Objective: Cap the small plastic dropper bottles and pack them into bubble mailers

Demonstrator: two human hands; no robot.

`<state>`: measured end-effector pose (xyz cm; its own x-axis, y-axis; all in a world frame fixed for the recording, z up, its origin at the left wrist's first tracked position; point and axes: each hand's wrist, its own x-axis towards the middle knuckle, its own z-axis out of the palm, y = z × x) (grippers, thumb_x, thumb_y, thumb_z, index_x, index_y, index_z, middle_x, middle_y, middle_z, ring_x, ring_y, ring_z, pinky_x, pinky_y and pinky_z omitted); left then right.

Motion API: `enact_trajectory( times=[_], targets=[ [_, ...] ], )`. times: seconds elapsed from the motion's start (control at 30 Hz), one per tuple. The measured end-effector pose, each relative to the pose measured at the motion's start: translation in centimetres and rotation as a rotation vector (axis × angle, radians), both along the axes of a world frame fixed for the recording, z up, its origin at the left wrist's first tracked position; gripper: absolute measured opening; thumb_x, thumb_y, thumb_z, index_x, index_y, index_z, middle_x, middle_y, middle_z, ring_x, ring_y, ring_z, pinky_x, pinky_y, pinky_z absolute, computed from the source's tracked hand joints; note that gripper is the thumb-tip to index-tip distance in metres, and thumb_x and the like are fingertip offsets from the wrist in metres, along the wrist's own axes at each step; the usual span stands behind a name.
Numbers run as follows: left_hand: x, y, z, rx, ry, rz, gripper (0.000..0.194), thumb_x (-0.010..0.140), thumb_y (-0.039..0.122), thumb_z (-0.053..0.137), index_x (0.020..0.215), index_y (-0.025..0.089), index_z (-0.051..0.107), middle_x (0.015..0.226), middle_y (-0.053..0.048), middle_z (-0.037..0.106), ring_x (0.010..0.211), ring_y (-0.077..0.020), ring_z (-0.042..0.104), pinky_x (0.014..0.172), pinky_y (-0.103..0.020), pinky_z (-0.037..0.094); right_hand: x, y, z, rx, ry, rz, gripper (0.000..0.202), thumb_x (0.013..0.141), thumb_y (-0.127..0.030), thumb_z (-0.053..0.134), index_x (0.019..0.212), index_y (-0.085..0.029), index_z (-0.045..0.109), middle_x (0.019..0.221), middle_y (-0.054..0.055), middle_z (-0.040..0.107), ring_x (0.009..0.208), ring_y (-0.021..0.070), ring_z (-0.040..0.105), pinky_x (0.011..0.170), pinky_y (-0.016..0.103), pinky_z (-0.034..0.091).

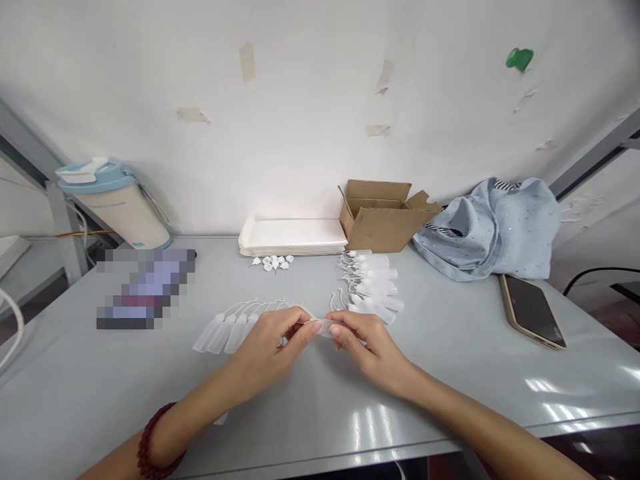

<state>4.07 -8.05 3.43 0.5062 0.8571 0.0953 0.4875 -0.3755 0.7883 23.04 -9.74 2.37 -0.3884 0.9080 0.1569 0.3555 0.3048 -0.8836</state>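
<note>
My left hand (280, 341) and my right hand (369, 348) meet near the middle of the desk. Between their thumbs and fingers is a small translucent plastic sleeve (325, 327), pinched from both ends; the fingers hide much of it. Just behind my left hand lies a row of similar translucent sleeves (220, 333) with white strings, partly covered by that hand. Beyond my right hand, more stringed sleeves (375, 288) are piled in an overlapping column. Several small white caps (273, 263) sit in a loose cluster farther back.
Against the wall stand a stack of white trays (295, 237) and an open cardboard box (383, 229). A blue cloth bag (515, 230) and a phone (535, 312) are at right. A tumbler (123, 210) and a pixelated device (155, 287) occupy the left of the grey desk (430, 413).
</note>
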Motion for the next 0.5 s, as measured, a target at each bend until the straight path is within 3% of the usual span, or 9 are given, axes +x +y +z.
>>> enact_trajectory(
  times=[0.17, 0.3, 0.4, 0.5],
  targets=[
    [-0.1, -0.3, -1.2, 0.249, 0.047, -0.082, 0.023, 0.094, 0.027, 0.040, 0.079, 0.018, 0.054, 0.070, -0.001, 0.058, 0.061, -0.0131, 0.051, 0.057, -0.024, 0.039, 0.6, 0.8, -0.2, -0.365, 0.167, 0.070, 0.042, 0.089, -0.047, 0.045, 0.060, -0.018, 0.043, 0.055, -0.005, 0.036, 0.048, 0.0075, 0.031, 0.047, 0.024, 0.024],
    [-0.1, -0.3, -1.6, 0.351, 0.034, -0.132, 0.020, 0.094, 0.025, 0.038, 0.081, 0.018, 0.051, 0.070, -0.002, 0.056, 0.061, -0.0138, 0.049, 0.056, -0.025, 0.038, 0.6, 1.1, -0.5, -0.619, 0.331, 0.130, 0.045, 0.086, -0.053, 0.049, 0.058, -0.018, 0.040, 0.055, -0.006, 0.036, 0.044, 0.0054, 0.023, 0.043, 0.023, 0.017],
    [-0.2, -0.1, -1.1, 0.221, 0.043, -0.126, 0.019, 0.093, 0.028, 0.039, 0.083, 0.018, 0.052, 0.070, 0.000, 0.056, 0.061, -0.0129, 0.050, 0.055, -0.023, 0.038, 0.4, 1.0, -0.4, -0.541, 0.304, 0.110, 0.046, 0.087, -0.053, 0.045, 0.058, -0.018, 0.041, 0.055, -0.005, 0.036, 0.045, 0.0062, 0.026, 0.044, 0.023, 0.021],
    [-0.2, 0.1, -0.5, 0.079, 0.034, -0.095, 0.027, 0.094, 0.032, 0.038, 0.075, 0.018, 0.051, 0.066, 0.002, 0.053, 0.060, -0.0116, 0.048, 0.052, -0.022, 0.036, 0.2, 0.5, -0.1, -0.284, 0.131, 0.030, 0.043, 0.090, -0.048, 0.043, 0.061, -0.017, 0.049, 0.054, -0.004, 0.039, 0.050, 0.0087, 0.034, 0.050, 0.024, 0.027]
  ],
)
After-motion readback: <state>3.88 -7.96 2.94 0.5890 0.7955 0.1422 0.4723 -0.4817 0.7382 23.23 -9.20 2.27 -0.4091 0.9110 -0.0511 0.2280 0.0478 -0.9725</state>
